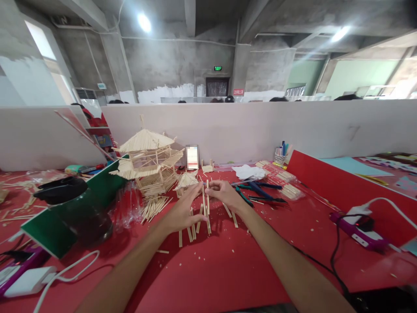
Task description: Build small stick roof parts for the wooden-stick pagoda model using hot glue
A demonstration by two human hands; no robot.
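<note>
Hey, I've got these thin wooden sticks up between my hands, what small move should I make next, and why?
I'd probably square up the two raised sticks gently with your left hand: they stand side by side with a narrow gap, your right hand seems to pinch near their upper ends, and your left thumb is already close beside them lower down.
</note>
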